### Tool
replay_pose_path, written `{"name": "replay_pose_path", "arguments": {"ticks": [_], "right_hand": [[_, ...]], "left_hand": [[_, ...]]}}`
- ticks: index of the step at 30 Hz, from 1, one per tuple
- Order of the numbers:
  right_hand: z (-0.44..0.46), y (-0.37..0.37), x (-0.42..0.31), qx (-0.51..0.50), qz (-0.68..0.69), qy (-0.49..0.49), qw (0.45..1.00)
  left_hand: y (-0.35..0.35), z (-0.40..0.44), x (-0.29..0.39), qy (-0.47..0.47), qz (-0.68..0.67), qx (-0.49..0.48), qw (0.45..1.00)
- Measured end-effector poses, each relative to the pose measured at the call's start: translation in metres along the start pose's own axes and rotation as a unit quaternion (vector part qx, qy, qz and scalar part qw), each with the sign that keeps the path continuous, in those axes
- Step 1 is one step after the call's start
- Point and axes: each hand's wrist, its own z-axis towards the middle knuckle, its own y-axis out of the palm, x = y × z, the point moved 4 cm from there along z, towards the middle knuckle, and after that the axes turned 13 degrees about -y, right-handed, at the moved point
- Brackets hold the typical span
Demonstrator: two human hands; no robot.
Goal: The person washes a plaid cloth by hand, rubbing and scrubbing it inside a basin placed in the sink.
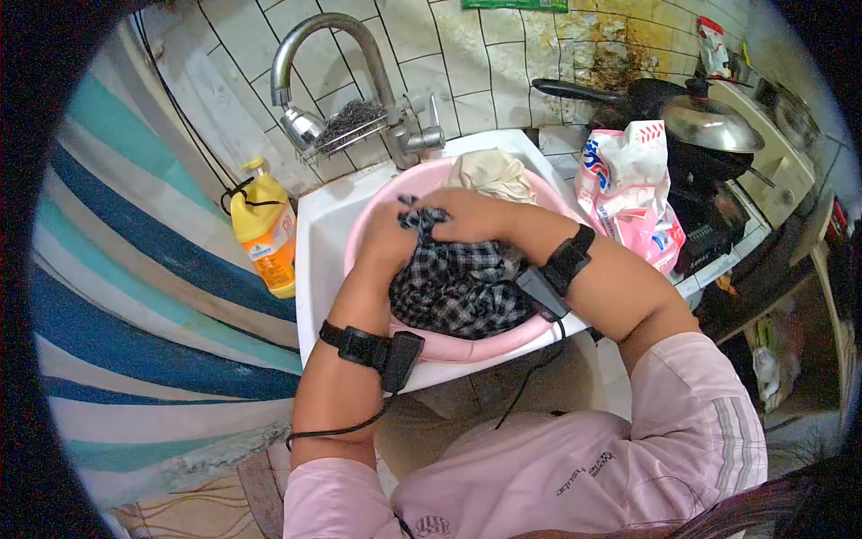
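A black-and-white checked cloth (462,287) lies bunched in a pink basin (440,348), which sits in a white sink (316,260). My left hand (391,235) is closed on the upper left part of the cloth. Beside it, my right hand (462,214) grips the same cloth, its fingers bent around a raised fold. The two hands are close together over the basin. Behind them a cream cloth (494,174) rests against the basin's far side. Fingertips of both hands are partly hidden by the fabric.
A metal faucet (382,81) and a wire rack (346,139) stand behind the sink. A yellow bottle (265,229) is at the left, beside a striped curtain (180,260). Detergent bags (628,189) and a lidded pan (714,121) are at the right.
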Motion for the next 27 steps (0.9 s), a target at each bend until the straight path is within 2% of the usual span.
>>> {"name": "replay_pose_path", "arguments": {"ticks": [1, 2, 3, 6, 7, 9, 15, 19, 23, 25, 27], "right_hand": [[0.001, -0.001, -0.005, 0.001, -0.001, 0.000, 1.000], [0.000, 0.004, -0.003, -0.104, -0.051, 0.081, 0.990], [-0.003, 0.008, -0.005, -0.207, -0.099, 0.159, 0.960], [-0.001, 0.020, 0.000, -0.242, -0.150, 0.144, 0.948], [0.001, 0.020, -0.005, -0.241, -0.150, 0.144, 0.948], [0.003, 0.022, -0.013, -0.320, -0.167, 0.150, 0.920], [0.002, 0.036, -0.013, -0.357, -0.188, 0.129, 0.906], [-0.003, 0.038, -0.012, -0.335, -0.186, 0.113, 0.917], [-0.001, 0.040, 0.000, -0.310, -0.178, 0.156, 0.921], [0.000, 0.036, 0.002, -0.290, -0.180, 0.167, 0.925], [0.000, 0.029, 0.000, -0.245, -0.168, 0.160, 0.941]], "left_hand": [[0.010, -0.001, -0.002, -0.083, 0.033, -0.143, 0.986], [0.019, -0.007, -0.004, -0.163, 0.066, -0.281, 0.943], [0.021, -0.007, -0.003, -0.163, 0.067, -0.281, 0.943], [0.035, -0.013, -0.003, -0.100, 0.185, -0.371, 0.904], [0.045, -0.014, -0.012, -0.085, 0.171, -0.384, 0.903], [0.054, -0.018, -0.024, -0.060, 0.172, -0.411, 0.893], [0.069, -0.026, -0.033, -0.015, 0.215, -0.509, 0.834], [0.078, -0.026, -0.040, -0.018, 0.225, -0.527, 0.819], [0.067, -0.023, -0.030, -0.021, 0.217, -0.495, 0.841], [0.028, -0.017, -0.009, -0.181, 0.110, -0.300, 0.930], [0.024, -0.011, -0.009, -0.190, 0.076, -0.270, 0.941]]}}
